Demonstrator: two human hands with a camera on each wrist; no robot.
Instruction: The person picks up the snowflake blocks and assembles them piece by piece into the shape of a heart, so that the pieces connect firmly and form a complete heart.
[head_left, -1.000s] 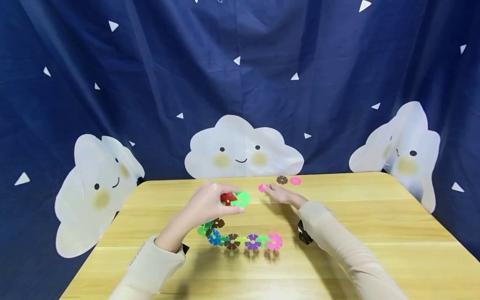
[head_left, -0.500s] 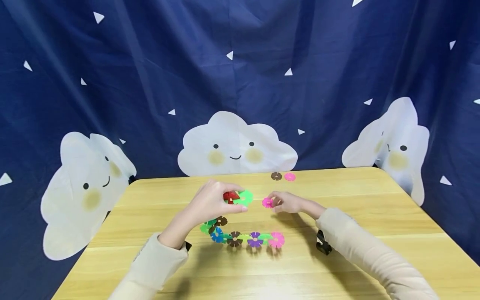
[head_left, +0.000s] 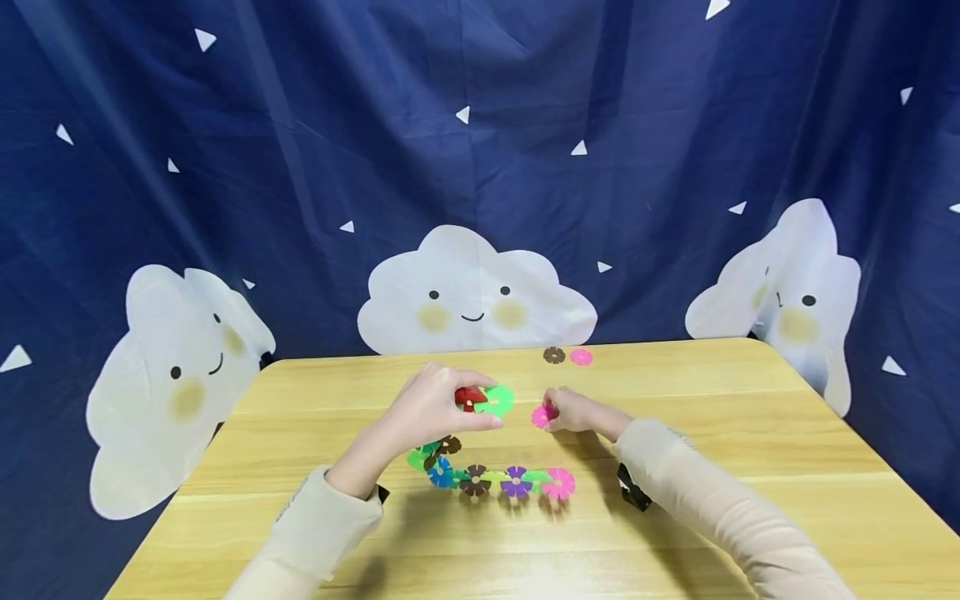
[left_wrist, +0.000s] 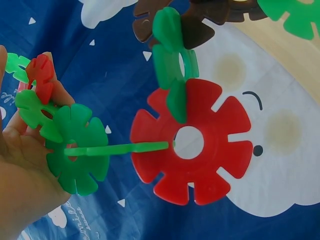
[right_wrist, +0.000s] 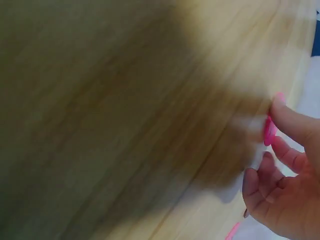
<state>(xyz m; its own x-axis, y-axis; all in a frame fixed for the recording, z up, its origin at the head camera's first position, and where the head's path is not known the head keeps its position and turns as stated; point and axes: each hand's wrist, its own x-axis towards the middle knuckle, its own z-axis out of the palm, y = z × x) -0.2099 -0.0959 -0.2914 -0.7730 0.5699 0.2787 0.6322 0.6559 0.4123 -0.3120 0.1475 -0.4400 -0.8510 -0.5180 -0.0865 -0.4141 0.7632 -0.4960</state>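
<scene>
In the head view my left hand holds one end of a chain of interlocking notched plastic discs, thumb and fingers around a red disc and a bright green disc. The chain hangs down behind the wrist, then runs rightward through a blue disc and a purple disc to a pink end disc. Close up, the left wrist view shows a large red disc joined to green ones. My right hand pinches a loose pink disc between thumb and fingers, just right of the green disc.
A loose brown disc and another pink disc lie near the far edge of the wooden table. A dark blue curtain with white clouds hangs right behind that edge.
My right hand has brought the pink disc from the far part of the table nearer to me. My left hand keeps its grip on the chain and has barely moved.
</scene>
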